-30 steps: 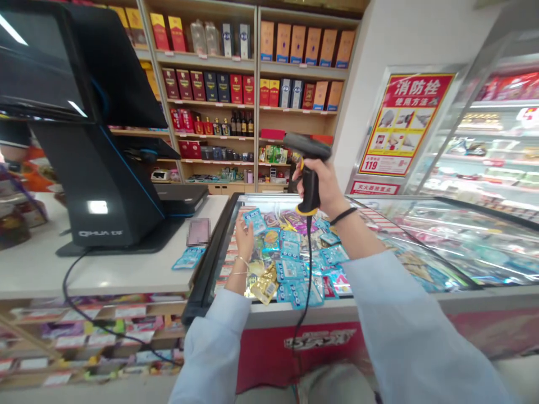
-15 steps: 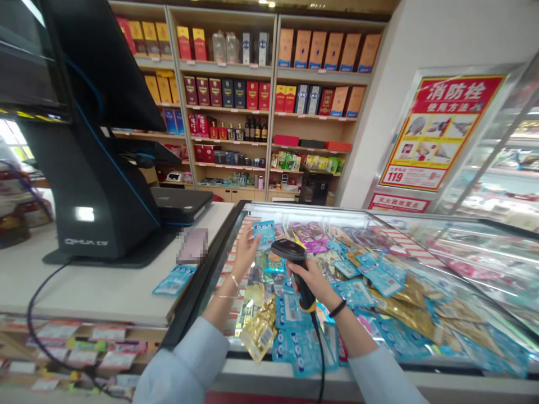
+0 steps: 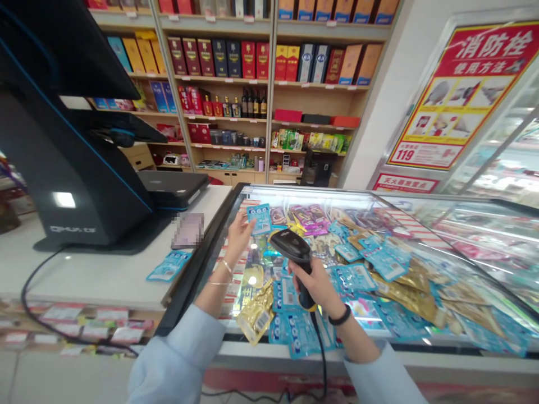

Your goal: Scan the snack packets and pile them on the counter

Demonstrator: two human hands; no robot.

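Scanner (image 3: 290,245) and blue packet (image 3: 258,217) are both held over the left part of the glass-topped chest (image 3: 463,367), the biggest thing around them. To the chest's left stands a white counter (image 3: 105,280), which bears a black screen stand (image 3: 88,191). Across the chest's glass lie loose packets (image 3: 353,278), blue and gold. Nearer the chest's front edge, the right hand (image 3: 309,280) has its fingers curled around the scanner's handle. That tool looks stiff and modest in weight; the handle is the right place to grip, though the cord (image 3: 323,350), hanging over the chest's front, may tug. Towards the chest's far left corner, the left hand (image 3: 240,233) pinches the blue packet by its left side; whether it touches the glass, I cannot tell. It should be light and soft, probably slick, and apt to bend or crinkle, so an edge or corner seems best, which leaves the printed face uncovered.
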